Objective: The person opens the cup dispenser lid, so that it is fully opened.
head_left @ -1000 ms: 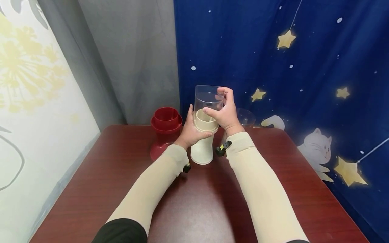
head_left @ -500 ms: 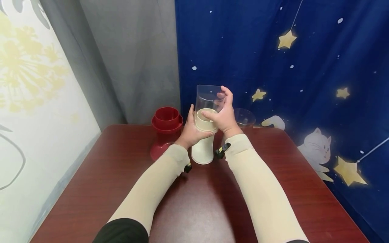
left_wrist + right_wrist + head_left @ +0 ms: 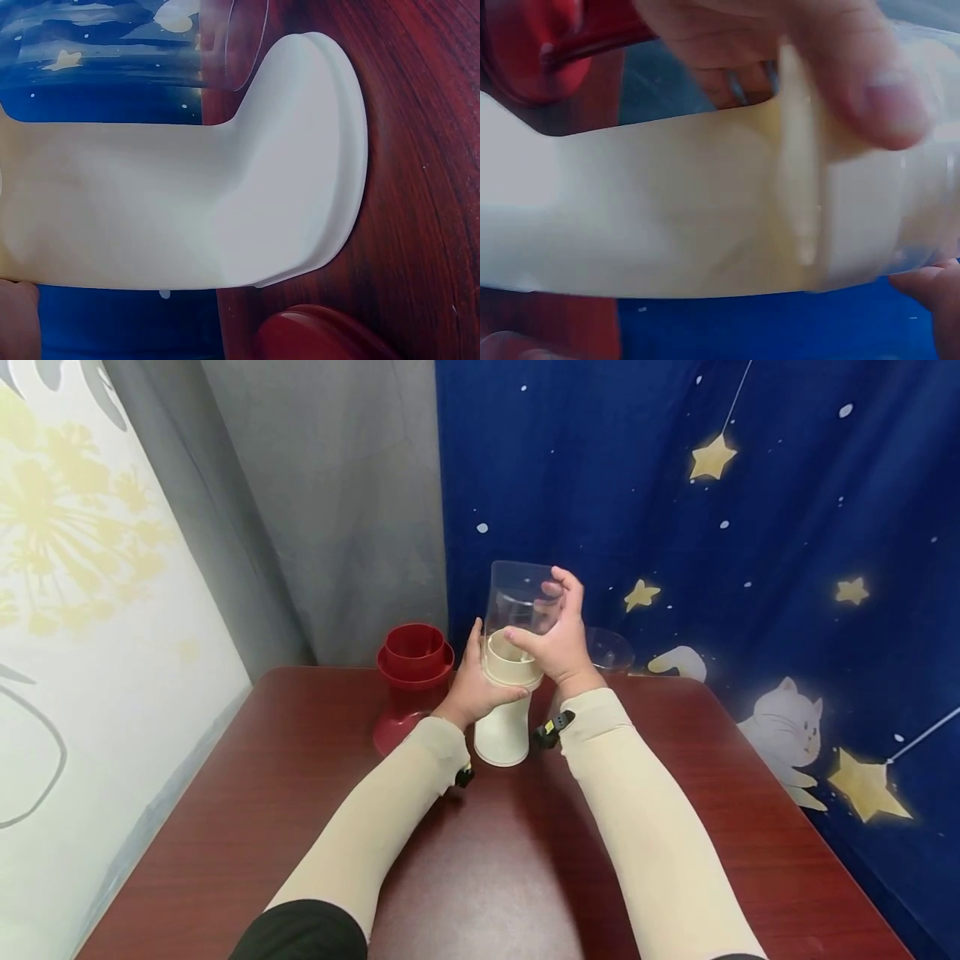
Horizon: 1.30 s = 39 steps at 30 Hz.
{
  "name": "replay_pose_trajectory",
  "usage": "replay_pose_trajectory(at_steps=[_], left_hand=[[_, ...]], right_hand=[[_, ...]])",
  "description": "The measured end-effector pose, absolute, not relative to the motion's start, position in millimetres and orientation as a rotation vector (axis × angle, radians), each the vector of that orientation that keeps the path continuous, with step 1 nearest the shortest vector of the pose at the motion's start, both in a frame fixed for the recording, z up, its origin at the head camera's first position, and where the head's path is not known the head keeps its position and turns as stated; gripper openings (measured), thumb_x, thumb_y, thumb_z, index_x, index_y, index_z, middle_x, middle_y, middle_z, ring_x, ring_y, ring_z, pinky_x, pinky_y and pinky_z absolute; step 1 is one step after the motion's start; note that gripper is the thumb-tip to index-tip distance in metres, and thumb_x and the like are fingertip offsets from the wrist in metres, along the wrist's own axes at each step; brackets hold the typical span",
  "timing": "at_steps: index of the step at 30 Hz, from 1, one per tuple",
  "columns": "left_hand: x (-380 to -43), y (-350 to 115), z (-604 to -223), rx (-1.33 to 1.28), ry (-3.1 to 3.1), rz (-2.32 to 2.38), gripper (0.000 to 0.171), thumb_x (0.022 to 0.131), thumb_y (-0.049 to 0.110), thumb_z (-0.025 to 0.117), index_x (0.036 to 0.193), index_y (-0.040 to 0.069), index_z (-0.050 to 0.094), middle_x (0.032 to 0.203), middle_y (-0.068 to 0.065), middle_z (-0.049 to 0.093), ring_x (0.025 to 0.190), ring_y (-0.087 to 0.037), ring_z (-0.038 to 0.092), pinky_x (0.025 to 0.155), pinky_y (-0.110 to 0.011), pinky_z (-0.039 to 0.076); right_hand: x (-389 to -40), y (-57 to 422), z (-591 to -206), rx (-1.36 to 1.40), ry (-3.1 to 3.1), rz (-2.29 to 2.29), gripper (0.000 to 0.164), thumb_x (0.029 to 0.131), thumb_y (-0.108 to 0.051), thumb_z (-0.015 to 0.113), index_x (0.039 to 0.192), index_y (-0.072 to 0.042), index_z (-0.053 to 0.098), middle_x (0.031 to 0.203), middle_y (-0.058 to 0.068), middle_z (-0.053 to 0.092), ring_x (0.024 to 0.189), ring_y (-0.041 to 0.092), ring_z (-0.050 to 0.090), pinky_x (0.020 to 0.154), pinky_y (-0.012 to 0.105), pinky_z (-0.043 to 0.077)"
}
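Observation:
A cream plastic stand [image 3: 501,739] with a flared foot and raised collar stands on the table, straight ahead in the head view. My left hand [image 3: 474,687] grips it just below the collar, thumb in front. In the right wrist view the left thumb [image 3: 881,105] lies at the collar's flange. My right hand [image 3: 561,643] holds a clear plastic cylinder [image 3: 512,602] from the right side, fingers behind and thumb in front. The cylinder's lower end overlaps the collar, and it leans slightly right. The cream body [image 3: 135,202] fills much of the left wrist view.
A red stand [image 3: 411,681] of similar shape is upright to the left of the cream one. Another clear cylinder [image 3: 611,650] stands behind my right wrist, partly hidden. The reddish-brown table [image 3: 300,793] ends at grey and blue curtains.
The clear cylinder has risen a little and tipped to the right, my right hand moving with it. My left hand keeps its grip on the cream stand, which stays in place.

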<state>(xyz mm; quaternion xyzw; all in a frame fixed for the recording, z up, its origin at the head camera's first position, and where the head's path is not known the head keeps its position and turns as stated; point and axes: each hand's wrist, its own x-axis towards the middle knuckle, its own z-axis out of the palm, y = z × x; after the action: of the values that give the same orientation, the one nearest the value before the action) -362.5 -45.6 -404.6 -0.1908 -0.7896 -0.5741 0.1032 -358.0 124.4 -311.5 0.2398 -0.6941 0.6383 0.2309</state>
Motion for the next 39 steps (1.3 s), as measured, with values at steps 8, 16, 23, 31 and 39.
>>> replay_pose_trajectory(at_steps=[8, 16, 23, 31, 39], left_hand=[[-363.1, -49.3, -404.1, -0.544, -2.319, -1.688, 0.144, 0.067, 0.028, 0.101, 0.168, 0.04, -0.001, 0.165, -0.01, 0.036, 0.147, -0.028, 0.044, 0.122, -0.05, 0.04], [-363.2, -53.2, -404.4, -0.558, -2.35, -1.59, 0.131, 0.068, 0.033, 0.1, 0.166, 0.046, 0.013, 0.161, -0.011, 0.038, 0.139, -0.031, 0.049, 0.115, -0.055, 0.047], [-363.3, -54.4, -404.5, -0.556, -2.349, -1.592, 0.117, 0.069, 0.031, 0.099, 0.162, 0.042, 0.029, 0.157, -0.011, 0.039, 0.134, -0.031, 0.05, 0.111, -0.054, 0.049], [-365.2, -54.3, -406.7, -0.542, -2.319, -1.628, 0.115, 0.068, 0.027, 0.1, 0.161, 0.033, 0.033, 0.156, -0.008, 0.04, 0.134, -0.029, 0.05, 0.111, -0.053, 0.049], [-365.6, -54.5, -409.0, -0.57, -2.277, -1.637, 0.114, 0.068, 0.026, 0.1, 0.162, 0.028, 0.034, 0.156, -0.009, 0.04, 0.132, -0.031, 0.051, 0.11, -0.054, 0.05]], right_hand=[[-349.6, 130.6, -273.8, 0.755, -1.904, 1.675, 0.109, 0.073, -0.008, 0.091, 0.157, -0.023, 0.024, 0.152, 0.012, 0.041, 0.13, 0.024, 0.051, 0.112, 0.045, 0.05], [-339.0, 138.7, -257.4, 0.788, -1.906, 1.705, 0.11, 0.073, -0.014, 0.093, 0.157, -0.024, 0.024, 0.154, 0.011, 0.04, 0.127, 0.025, 0.051, 0.11, 0.046, 0.054], [-331.2, 144.6, -249.3, 0.831, -1.869, 1.731, 0.109, 0.071, -0.008, 0.093, 0.156, -0.021, 0.026, 0.152, 0.01, 0.041, 0.124, 0.026, 0.053, 0.105, 0.045, 0.057], [-326.1, 155.1, -245.4, 0.817, -1.864, 1.751, 0.132, 0.054, -0.066, 0.099, 0.156, -0.023, 0.027, 0.154, 0.008, 0.042, 0.129, 0.03, 0.055, 0.111, 0.055, 0.051], [-322.0, 169.5, -241.0, 0.813, -1.839, 1.803, 0.128, 0.057, -0.058, 0.102, 0.156, -0.024, 0.027, 0.153, 0.005, 0.043, 0.131, 0.03, 0.056, 0.113, 0.057, 0.046]])
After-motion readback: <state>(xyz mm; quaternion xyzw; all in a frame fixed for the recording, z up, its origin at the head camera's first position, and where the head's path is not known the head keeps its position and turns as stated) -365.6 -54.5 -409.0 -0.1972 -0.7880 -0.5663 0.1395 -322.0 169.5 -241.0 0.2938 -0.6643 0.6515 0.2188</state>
